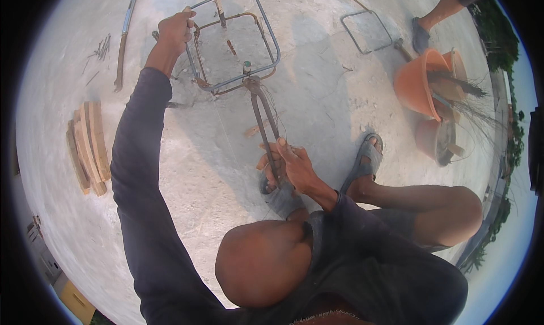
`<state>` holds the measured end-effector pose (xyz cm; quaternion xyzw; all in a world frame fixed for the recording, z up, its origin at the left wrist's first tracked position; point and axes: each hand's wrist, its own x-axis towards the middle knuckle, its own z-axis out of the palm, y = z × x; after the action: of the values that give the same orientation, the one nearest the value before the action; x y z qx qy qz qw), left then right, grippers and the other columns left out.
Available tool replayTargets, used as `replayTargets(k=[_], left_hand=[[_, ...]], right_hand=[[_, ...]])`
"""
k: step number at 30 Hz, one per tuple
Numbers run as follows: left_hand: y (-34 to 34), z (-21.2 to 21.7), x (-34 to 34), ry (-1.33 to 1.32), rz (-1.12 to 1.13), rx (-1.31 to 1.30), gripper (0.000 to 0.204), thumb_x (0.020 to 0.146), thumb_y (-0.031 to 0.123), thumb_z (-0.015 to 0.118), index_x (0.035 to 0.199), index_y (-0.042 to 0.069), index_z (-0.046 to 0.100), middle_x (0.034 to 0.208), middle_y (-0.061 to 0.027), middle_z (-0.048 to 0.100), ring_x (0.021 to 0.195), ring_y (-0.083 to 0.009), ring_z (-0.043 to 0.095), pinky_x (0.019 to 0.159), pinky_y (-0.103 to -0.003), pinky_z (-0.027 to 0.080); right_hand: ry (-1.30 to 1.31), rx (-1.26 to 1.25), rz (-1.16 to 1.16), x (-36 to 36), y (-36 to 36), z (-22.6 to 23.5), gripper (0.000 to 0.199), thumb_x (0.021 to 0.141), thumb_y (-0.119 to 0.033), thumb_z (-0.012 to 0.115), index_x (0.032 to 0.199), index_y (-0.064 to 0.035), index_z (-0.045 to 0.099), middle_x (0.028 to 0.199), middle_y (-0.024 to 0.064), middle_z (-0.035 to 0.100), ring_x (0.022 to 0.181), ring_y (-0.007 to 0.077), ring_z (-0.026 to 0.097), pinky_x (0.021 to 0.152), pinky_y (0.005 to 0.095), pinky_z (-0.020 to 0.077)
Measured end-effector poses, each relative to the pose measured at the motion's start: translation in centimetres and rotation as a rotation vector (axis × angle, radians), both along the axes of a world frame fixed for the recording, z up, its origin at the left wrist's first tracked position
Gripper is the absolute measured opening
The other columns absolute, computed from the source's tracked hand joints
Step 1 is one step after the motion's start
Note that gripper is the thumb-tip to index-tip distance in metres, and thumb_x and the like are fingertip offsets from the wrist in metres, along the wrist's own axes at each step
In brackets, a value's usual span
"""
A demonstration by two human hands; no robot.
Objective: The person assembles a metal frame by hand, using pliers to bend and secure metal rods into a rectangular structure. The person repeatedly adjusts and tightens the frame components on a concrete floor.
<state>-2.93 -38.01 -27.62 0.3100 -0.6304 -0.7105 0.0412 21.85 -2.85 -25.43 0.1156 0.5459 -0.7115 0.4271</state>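
A square steel rebar frame (276, 39) lies ahead of me, with a second, rustier square ring (241, 15) under it. My left hand (174, 33) is closed on the frame's far left corner. In my right hand (296, 163) are long-handled pincers (253, 87), gripped by their handles. The pincers' jaws meet the frame's near side, beside an upright bar end (246, 68). Thin wire (274, 101) trails from the jaws along the handles. Whether the jaws bite on wire cannot be made out.
Wooden strips (88, 149) lie at the left, near a long metal bar (123, 47) and scattered short rods (102, 47). Orange buckets (413, 84) with wire and wood stand at the right. Another square ring (345, 27) lies far right, near another person's foot (420, 36).
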Motion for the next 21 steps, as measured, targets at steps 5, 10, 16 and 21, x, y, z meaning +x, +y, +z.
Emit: replayTargets(k=[5, 10, 16, 21], left_hand=[[0.2, 0.0, -0.1, -0.022, 0.025, -0.013, 0.026, 0.097, 0.021, 0.072, 0.107, -0.004, 0.073, 0.075, -0.0012, 0.054, 0.051, -0.0073, 0.036, 0.043, -0.024, 0.027], [0.3, 0.1, 0.0, -0.017, 0.016, -0.066, 0.029, 0.101, 0.022, 0.067, 0.107, -0.006, 0.073, 0.074, -0.003, 0.054, 0.054, -0.0085, 0.037, 0.045, -0.026, 0.029], [0.2, -0.2, 0.3, 0.009, -0.007, -0.063, 0.031, 0.102, 0.024, 0.066, 0.106, -0.006, 0.073, 0.075, -0.0033, 0.054, 0.054, -0.0086, 0.037, 0.046, -0.026, 0.03], [0.2, -0.1, 0.1, 0.012, 0.004, -0.063, 0.032, 0.102, 0.024, 0.066, 0.107, -0.006, 0.074, 0.075, -0.0032, 0.054, 0.054, -0.0088, 0.038, 0.046, -0.026, 0.03]], right_hand=[[0.161, 0.268, 0.16, -0.6, 0.0, -0.1, 0.056, 0.108, -0.038, 0.058, 0.136, 0.011, 0.056, 0.085, 0.0085, 0.069, 0.066, 0.0128, 0.065, 0.058, 0.0291, 0.0529], [0.043, 0.358, 0.077, -1.5, 0.4, -0.4, 0.044, 0.106, -0.032, 0.056, 0.129, 0.0054, 0.061, 0.075, 0.0044, 0.06, 0.061, 0.0133, 0.061, 0.049, 0.0326, 0.0548], [0.202, 0.474, 0.163, -1.1, -0.3, 0.5, 0.051, 0.109, -0.029, 0.055, 0.144, 0.0073, 0.053, 0.081, 0.0034, 0.062, 0.074, 0.0087, 0.057, 0.063, 0.0278, 0.0512], [0.053, 0.34, 0.086, -1.0, -0.9, 0.9, 0.057, 0.11, -0.034, 0.054, 0.149, 0.0067, 0.047, 0.081, 0.0057, 0.063, 0.072, 0.0104, 0.059, 0.061, 0.0301, 0.0521]])
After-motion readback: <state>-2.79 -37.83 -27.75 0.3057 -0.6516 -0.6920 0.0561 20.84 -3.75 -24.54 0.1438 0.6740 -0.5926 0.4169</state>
